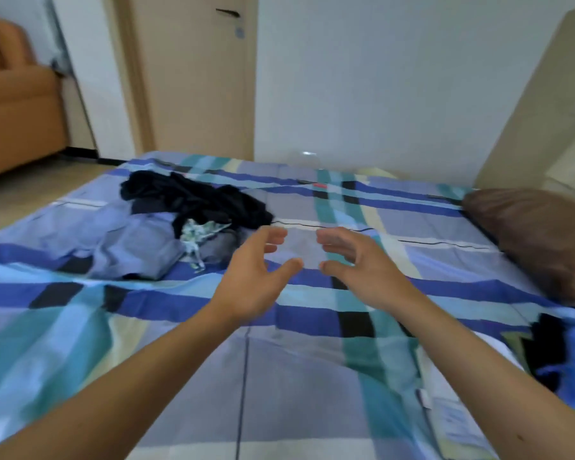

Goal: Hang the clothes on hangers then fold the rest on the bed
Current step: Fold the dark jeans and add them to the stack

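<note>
**Empty hands near a tangled heap, no hanger in sight**

Head view: The left hand [256,273] and right hand [356,263] hover above the bed [279,376], palms facing each other. Their fingers are loosely curved and apart, and they hold nothing. The clothes pile [180,227] lies in the far left part of the bed, just beyond the left hand's fingertips and well apart from the brown pillow [538,240] at the right edge.

The main risk looks like tangling. A black garment [196,200] is draped over a blue-grey garment [136,250], with a small patterned piece [200,234] wedged between them. Pulling any one of them would likely drag the others along, perhaps off the left edge. No hanger shows anywhere, so hanging cannot start from what is within reach. The picture is smeared, and a dark-and-blue shape [561,353] at the bed's right edge cannot be identified.

The heap has no clear front. Its long axis seems to slant from the far left corner toward the bed's middle, following the black garment. No collar or waistband can be made out.
</note>
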